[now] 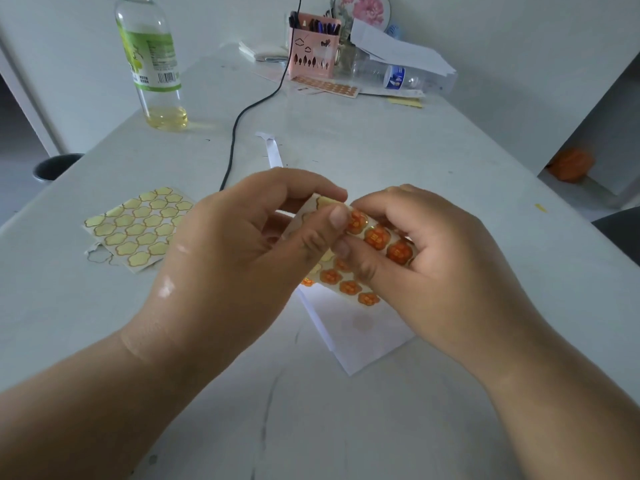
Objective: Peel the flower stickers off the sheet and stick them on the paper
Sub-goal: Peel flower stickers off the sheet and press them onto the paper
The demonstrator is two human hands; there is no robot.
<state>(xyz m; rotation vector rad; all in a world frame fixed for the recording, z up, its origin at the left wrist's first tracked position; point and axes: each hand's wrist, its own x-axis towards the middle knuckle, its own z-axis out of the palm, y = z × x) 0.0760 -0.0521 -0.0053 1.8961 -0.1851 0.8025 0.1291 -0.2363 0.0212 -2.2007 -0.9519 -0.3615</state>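
Now pinching flower sticker sheet (333, 276) at far corner with left hand (235, 244), clasping its right edge with right hand (436, 258), directly above white paper (360, 336) on tabletop (346, 427).

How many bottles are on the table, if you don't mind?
2: a tall bottle standing at the far left, and a clear bottle lying on its side at the back, right of the pink pen holder.
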